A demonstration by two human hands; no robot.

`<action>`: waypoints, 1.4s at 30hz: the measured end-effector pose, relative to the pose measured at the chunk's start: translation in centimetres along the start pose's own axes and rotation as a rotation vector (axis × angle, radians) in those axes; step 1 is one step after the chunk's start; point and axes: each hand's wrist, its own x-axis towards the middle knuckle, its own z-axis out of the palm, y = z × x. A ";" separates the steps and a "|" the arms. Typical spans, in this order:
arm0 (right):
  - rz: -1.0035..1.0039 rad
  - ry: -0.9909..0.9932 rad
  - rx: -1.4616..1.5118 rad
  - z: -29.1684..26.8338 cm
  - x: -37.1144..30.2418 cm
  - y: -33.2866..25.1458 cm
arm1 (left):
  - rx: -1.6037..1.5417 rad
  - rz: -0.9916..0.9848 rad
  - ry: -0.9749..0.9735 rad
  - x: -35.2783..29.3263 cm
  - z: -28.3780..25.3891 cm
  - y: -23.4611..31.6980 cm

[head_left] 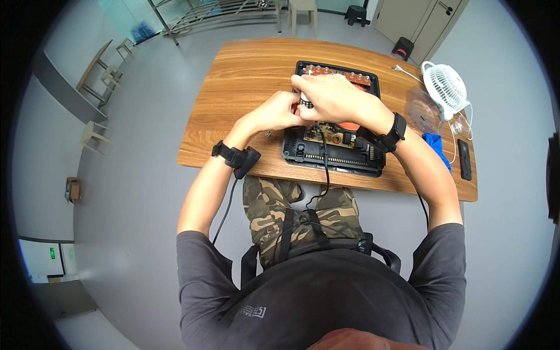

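Observation:
An opened black appliance housing point(335, 163) lies on the table in front of me, with a circuit board point(335, 137), an orange-red round part and a red strip point(359, 78) along its far end. My right hand point(332, 96) reaches over it from the right, its fingers closed around a white handle-like piece point(306, 101) with a black ribbed band. My left hand point(277, 112) comes from the left, its fingertips pinched together just below that piece. Whatever the left fingers hold is hidden. A black cord point(326, 160) runs from the board over the near edge.
At the right of the wooden table point(233, 70) stand a white fan point(444, 87), a clear plastic piece point(421, 109), a blue cloth point(434, 149) and a black strip point(464, 159). Small bits point(268, 134) lie left of the housing. Cables hang from both wrist straps.

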 end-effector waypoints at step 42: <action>0.096 0.018 -0.184 0.6 -0.3 0.7 | 0.166 -0.002 0.212 -0.4 2.6 2.8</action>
